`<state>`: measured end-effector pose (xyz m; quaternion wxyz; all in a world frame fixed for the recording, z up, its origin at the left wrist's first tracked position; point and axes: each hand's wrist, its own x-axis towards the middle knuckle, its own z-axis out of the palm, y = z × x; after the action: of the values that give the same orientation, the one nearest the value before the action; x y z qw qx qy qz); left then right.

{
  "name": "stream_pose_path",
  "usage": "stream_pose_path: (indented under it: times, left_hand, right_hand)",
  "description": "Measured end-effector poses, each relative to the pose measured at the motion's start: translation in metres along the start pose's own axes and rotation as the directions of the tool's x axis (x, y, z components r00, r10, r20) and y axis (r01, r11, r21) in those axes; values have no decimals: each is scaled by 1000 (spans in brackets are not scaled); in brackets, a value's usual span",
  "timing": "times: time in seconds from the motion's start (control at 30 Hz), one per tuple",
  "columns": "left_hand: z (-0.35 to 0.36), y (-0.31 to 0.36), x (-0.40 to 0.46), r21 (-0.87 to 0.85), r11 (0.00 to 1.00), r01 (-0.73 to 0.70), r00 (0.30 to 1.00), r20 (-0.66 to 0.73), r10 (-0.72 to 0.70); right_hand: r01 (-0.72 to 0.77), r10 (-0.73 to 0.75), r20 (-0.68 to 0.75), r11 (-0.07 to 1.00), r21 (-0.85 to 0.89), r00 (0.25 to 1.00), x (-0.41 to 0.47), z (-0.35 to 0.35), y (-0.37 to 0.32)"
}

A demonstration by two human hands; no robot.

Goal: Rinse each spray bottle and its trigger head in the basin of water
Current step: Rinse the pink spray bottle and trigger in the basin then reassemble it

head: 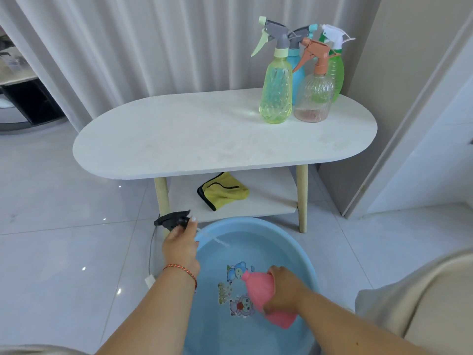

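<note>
A blue basin [258, 224] of water sits on the floor in front of me. My right hand [282, 288] grips a pink bottle [258, 285] without its head, lying tilted in the water. Over the basin's left rim, my left hand [180, 243] holds a black trigger head [171, 218]; its clear tube [217, 240] slants down into the basin. On the white table's [199, 139] back right stand a yellow-green bottle [276, 90], a clear bottle with an orange head [314, 98], a blue bottle [297, 70] and a green bottle [336, 73], all with heads on.
A yellow cloth [225, 192] lies on the table's lower shelf. A thin cable [151, 249] and white plug lie on the tiled floor left of the basin. A beige cushion [419, 295] is at my right, curtains behind the table.
</note>
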<state>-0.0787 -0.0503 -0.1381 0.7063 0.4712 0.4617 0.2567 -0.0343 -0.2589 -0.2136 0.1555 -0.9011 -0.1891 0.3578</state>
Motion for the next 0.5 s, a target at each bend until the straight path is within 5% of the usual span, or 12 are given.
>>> stream_pose_path:
  times: [0.27,0.5]
  left_hand:
    - [-17,-39,26,81,989,127,992,-20,-126]
    - [-20,-53,37,56,976,212,977,-25,-211]
  right_hand:
    - [-118,115,-35,986,-118,993,21,20,5]
    - [-278,279,4,959,-47,960,33,28,5]
